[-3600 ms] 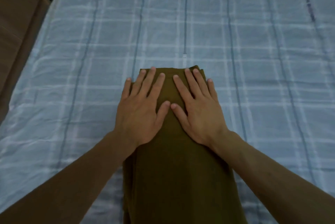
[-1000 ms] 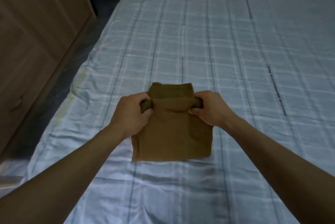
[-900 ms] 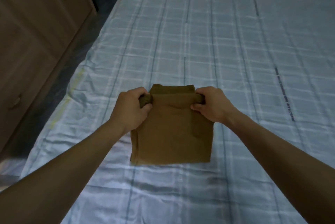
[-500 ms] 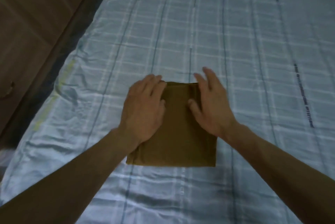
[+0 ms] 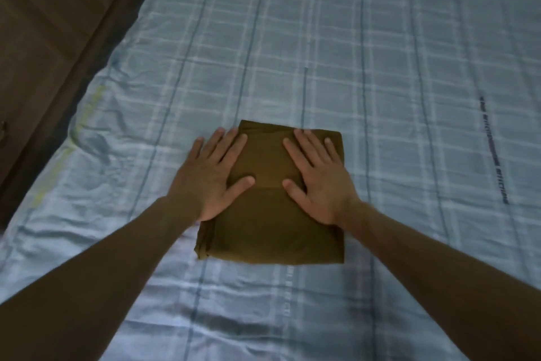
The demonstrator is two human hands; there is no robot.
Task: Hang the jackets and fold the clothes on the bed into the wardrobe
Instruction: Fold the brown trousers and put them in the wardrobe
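Observation:
An olive-brown garment [image 5: 269,232], folded into a compact rectangle, lies on the bed [image 5: 380,68] near its front. My left hand [image 5: 212,179] presses flat on the garment's left side, fingers spread and partly over the edge onto the sheet. My right hand [image 5: 319,179] lies flat on the right side with straight fingers. Both palms cover the upper half of the fold.
The bed carries a light blue checked sheet, wrinkled near the left edge [image 5: 87,138]. A wooden wardrobe [image 5: 44,38] stands along the left side, with a dark gap of floor between it and the bed.
A second ago both hands gripped the garment's far edge and folded it toward me. Now they have let go and spread outward, flat on the folded cloth.

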